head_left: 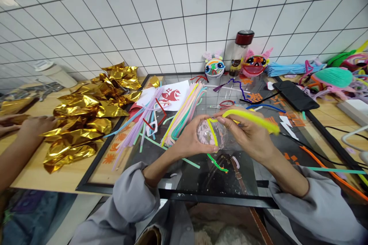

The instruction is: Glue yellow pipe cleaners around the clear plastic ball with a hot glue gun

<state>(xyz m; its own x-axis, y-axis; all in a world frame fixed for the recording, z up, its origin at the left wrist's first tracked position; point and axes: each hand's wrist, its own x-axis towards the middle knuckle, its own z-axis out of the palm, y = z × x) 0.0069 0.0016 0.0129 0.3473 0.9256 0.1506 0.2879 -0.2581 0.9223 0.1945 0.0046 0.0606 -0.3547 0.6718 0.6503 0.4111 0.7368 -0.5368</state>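
Two hands curled around clear round container.

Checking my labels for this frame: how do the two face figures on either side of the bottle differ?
The left figure has pale ears; the right figure has bright pink ones. The left figure's face is multicoloured, while the right figure's is mostly pink and red. Both have large eyes.

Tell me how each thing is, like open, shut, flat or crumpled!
Left hand: curled around the clear ball
Right hand: pinching the yellow fuzzy stick
Clear ball: held
Yellow fuzzy stick: curved
Bottle: upright, lid on
Phone: lying flat, screen dark
Gold foil: crumpled
White paper: lying flat
Scissors: too small to tell
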